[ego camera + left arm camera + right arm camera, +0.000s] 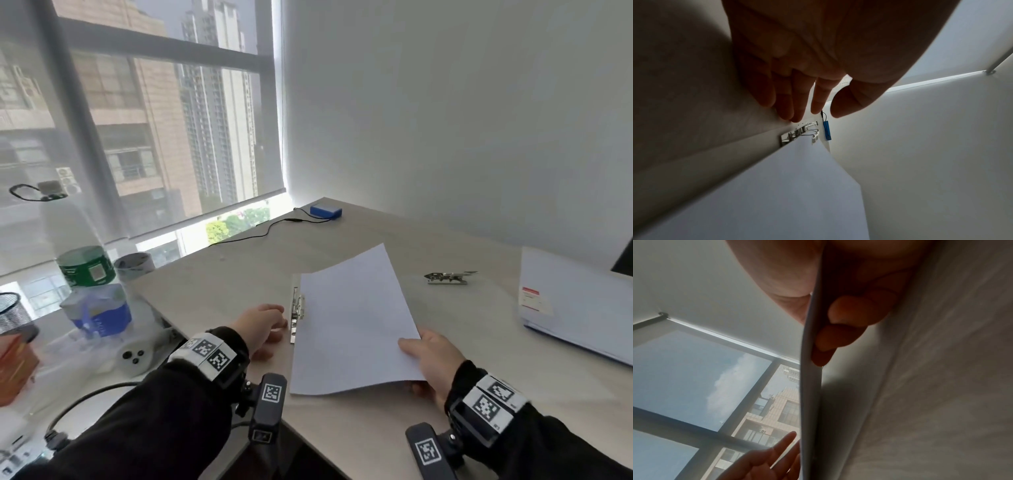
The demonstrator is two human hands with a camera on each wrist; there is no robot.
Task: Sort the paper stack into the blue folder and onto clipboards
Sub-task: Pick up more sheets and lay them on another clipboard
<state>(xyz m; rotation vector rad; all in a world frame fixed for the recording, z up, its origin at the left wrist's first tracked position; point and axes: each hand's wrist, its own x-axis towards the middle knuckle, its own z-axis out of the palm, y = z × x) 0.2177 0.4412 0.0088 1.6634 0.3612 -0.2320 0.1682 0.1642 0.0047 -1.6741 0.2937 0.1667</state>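
Observation:
A white paper sheet (352,322) lies tilted over the wooden table (239,274), its far end lifted. My right hand (428,359) pinches its near right corner, thumb on top and fingers underneath (838,337). In the right wrist view the paper (810,402) shows edge-on. A metal clipboard clip (297,313) sits at the sheet's left edge. My left hand (263,325) rests beside that clip with its fingers straight, fingertips (793,116) on the table just short of the clip (797,133). It holds nothing. The paper stack (579,305) with a red label lies at the right.
A second metal clip (447,277) lies on the table right of the sheet. A blue box (325,210) with a black cable (270,228) sits at the far corner. Bottles (85,267), a mesh cup (13,311) and clutter stand left of the table.

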